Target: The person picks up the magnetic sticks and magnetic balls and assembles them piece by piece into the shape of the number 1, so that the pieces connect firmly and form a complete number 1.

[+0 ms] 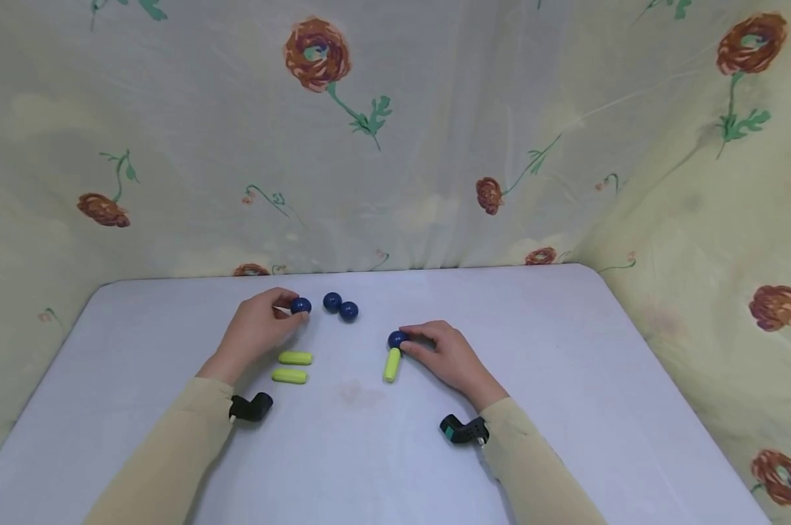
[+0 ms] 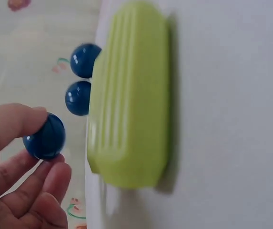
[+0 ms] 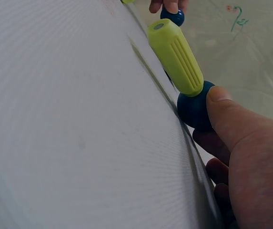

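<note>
My left hand (image 1: 261, 321) pinches a dark blue ball (image 1: 301, 305) between thumb and fingers at the left of the table. In the left wrist view the glossy ball (image 2: 45, 137) shows between the fingertips. My right hand (image 1: 449, 357) pinches another blue ball (image 1: 397, 339). A yellow-green ribbed rod (image 1: 391, 364) joins end-on to that ball and points toward the table's front. The right wrist view shows the rod (image 3: 176, 57) touching the ball (image 3: 193, 110), with a grey disc in its free end.
Two more blue balls (image 1: 332, 302) (image 1: 348, 312) sit side by side right of the left hand. Two yellow-green rods (image 1: 295, 358) (image 1: 289, 375) lie roughly parallel near the left wrist. A flowered cloth (image 1: 434, 146) hangs behind the white table (image 1: 343, 467).
</note>
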Demonstrator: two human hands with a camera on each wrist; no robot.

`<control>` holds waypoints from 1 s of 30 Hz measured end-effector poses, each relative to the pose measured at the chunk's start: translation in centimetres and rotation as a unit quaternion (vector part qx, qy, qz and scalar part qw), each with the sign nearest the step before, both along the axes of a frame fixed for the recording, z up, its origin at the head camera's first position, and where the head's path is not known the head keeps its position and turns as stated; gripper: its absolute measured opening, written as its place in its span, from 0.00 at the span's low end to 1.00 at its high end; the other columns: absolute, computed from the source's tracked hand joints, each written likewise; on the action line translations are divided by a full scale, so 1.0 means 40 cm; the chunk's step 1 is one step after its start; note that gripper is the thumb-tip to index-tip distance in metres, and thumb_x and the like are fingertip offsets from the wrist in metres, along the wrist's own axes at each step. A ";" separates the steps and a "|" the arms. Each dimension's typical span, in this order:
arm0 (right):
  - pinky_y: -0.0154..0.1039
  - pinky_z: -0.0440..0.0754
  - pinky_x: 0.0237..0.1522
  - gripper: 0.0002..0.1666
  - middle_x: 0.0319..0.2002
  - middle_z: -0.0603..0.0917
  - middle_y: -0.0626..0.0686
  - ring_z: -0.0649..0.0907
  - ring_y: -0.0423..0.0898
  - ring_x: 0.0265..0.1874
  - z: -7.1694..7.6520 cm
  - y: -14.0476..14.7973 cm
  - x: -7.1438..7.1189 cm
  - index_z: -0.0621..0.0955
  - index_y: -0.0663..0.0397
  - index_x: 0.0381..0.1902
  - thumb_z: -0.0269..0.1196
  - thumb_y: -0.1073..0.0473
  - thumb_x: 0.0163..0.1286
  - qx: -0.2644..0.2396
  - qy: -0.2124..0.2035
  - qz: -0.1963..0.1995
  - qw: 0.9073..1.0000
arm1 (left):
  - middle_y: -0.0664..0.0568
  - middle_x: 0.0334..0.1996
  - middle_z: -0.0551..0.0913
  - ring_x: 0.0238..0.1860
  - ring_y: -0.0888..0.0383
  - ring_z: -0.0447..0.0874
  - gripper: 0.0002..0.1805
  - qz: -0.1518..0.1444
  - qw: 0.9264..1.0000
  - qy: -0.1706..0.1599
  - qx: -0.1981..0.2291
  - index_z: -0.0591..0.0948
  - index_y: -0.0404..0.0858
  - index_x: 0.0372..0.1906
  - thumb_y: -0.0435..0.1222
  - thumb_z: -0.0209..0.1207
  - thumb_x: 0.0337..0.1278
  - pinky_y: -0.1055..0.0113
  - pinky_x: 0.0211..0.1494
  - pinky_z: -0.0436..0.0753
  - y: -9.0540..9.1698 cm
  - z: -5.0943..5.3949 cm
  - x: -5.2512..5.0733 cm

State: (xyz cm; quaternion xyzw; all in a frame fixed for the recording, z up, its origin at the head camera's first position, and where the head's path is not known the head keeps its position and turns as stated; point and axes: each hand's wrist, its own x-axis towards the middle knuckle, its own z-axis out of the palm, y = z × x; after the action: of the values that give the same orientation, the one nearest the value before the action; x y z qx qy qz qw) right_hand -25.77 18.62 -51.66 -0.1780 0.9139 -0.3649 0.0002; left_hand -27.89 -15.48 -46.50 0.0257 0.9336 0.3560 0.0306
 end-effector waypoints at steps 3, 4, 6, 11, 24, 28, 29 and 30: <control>0.46 0.73 0.59 0.25 0.53 0.82 0.40 0.77 0.42 0.57 0.001 0.000 0.000 0.82 0.35 0.59 0.62 0.36 0.68 0.002 0.001 -0.001 1.000 | 0.50 0.48 0.82 0.47 0.51 0.80 0.25 0.007 1.000 0.004 0.014 0.78 0.45 0.59 0.50 0.65 0.60 0.55 0.47 0.78 0.004 0.003 0.023; 0.46 0.73 0.59 0.25 0.53 0.82 0.40 0.77 0.42 0.57 0.001 -0.001 -0.001 0.82 0.35 0.59 0.62 0.36 0.68 0.002 0.002 -0.001 1.000 | 0.51 0.47 0.83 0.46 0.52 0.80 0.25 0.007 1.000 0.005 0.019 0.78 0.45 0.59 0.50 0.65 0.60 0.55 0.47 0.78 0.006 0.002 0.029; 0.46 0.73 0.59 0.24 0.53 0.82 0.39 0.77 0.41 0.57 0.002 -0.001 -0.001 0.82 0.35 0.59 0.62 0.37 0.68 0.002 0.003 -0.001 1.000 | 0.52 0.46 0.83 0.46 0.52 0.80 0.26 0.007 0.999 0.004 0.034 0.78 0.46 0.59 0.51 0.66 0.59 0.56 0.46 0.77 0.012 0.003 0.043; 0.46 0.73 0.59 0.24 0.53 0.82 0.40 0.77 0.42 0.57 0.002 -0.001 -0.001 0.82 0.36 0.59 0.63 0.38 0.68 0.000 0.003 0.001 1.000 | 0.53 0.44 0.84 0.45 0.54 0.81 0.26 0.004 0.997 -0.009 0.074 0.79 0.47 0.58 0.53 0.67 0.57 0.58 0.45 0.77 0.034 0.000 0.074; 0.45 0.74 0.58 0.23 0.52 0.82 0.38 0.78 0.41 0.55 -0.005 -0.005 -0.003 0.83 0.36 0.58 0.63 0.39 0.68 -0.002 0.006 0.010 1.000 | 0.52 0.47 0.83 0.45 0.55 0.82 0.26 -0.012 0.982 -0.028 0.187 0.79 0.44 0.58 0.44 0.71 0.55 0.62 0.41 0.81 0.092 -0.026 0.152; 0.45 0.74 0.58 0.23 0.52 0.83 0.39 0.78 0.41 0.56 -0.002 -0.002 -0.001 0.83 0.37 0.58 0.63 0.39 0.68 0.001 0.006 0.004 1.000 | 0.54 0.50 0.81 0.45 0.56 0.82 0.27 -0.034 0.982 -0.027 0.182 0.79 0.48 0.61 0.43 0.71 0.55 0.62 0.43 0.82 0.115 -0.035 0.168; 0.45 0.74 0.58 0.23 0.52 0.83 0.39 0.78 0.41 0.56 -0.001 -0.002 -0.001 0.83 0.37 0.58 0.63 0.39 0.68 0.002 0.005 0.003 1.000 | 0.55 0.50 0.81 0.44 0.56 0.81 0.27 -0.038 0.983 -0.029 0.180 0.79 0.49 0.61 0.43 0.71 0.55 0.62 0.44 0.82 0.121 -0.038 0.173; 0.45 0.74 0.58 0.24 0.52 0.82 0.39 0.78 0.41 0.56 -0.001 -0.001 -0.001 0.83 0.37 0.58 0.63 0.39 0.68 0.004 0.004 0.001 1.000 | 0.55 0.51 0.81 0.44 0.56 0.81 0.26 -0.040 0.983 -0.032 0.178 0.80 0.51 0.61 0.43 0.70 0.56 0.62 0.44 0.82 0.127 -0.041 0.177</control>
State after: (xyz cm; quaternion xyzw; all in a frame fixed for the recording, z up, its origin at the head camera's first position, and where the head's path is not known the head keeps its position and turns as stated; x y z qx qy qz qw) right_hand -25.81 18.57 -51.69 -0.1801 0.9151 -0.3607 -0.0024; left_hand -20.81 -10.41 -48.13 0.0566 0.8523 0.5153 0.0698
